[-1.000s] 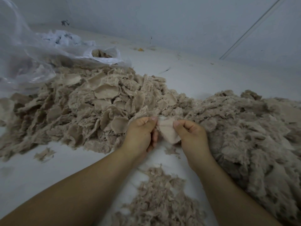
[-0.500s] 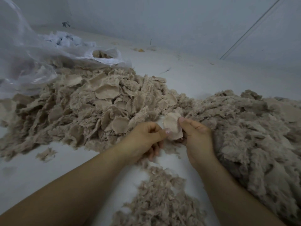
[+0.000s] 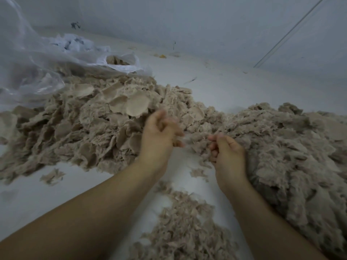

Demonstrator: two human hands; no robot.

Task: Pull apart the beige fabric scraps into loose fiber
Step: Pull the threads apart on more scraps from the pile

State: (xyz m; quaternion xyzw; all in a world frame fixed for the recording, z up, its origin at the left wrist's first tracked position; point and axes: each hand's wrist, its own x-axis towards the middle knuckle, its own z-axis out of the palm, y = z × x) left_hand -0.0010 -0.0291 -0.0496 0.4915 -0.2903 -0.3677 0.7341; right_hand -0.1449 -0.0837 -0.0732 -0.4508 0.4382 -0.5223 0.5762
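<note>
A heap of beige fabric scraps (image 3: 97,124), many of them round and cup-shaped, fills the left and middle of the white surface. A mound of loose beige fiber (image 3: 281,147) lies on the right. My left hand (image 3: 159,136) is raised at the near edge of the scrap heap; it is motion-blurred, its fingers curled, and whether it holds anything is unclear. At the left edge of the fiber mound, my right hand (image 3: 227,154) has loosely curled fingers with no scrap visible in them. A blurred wisp of fiber (image 3: 197,140) sits between the hands.
A smaller patch of shredded fiber (image 3: 185,228) lies close in front, between my forearms. A clear plastic bag (image 3: 37,68) with some scraps inside sprawls at the back left, with white crumpled material (image 3: 75,43) behind it. A grey wall (image 3: 206,25) rises at the back.
The round scrap pinched between both hands is gone from view. My hands have separated: the left rose toward the scrap heap, the right dropped to the edge of the fiber mound.
</note>
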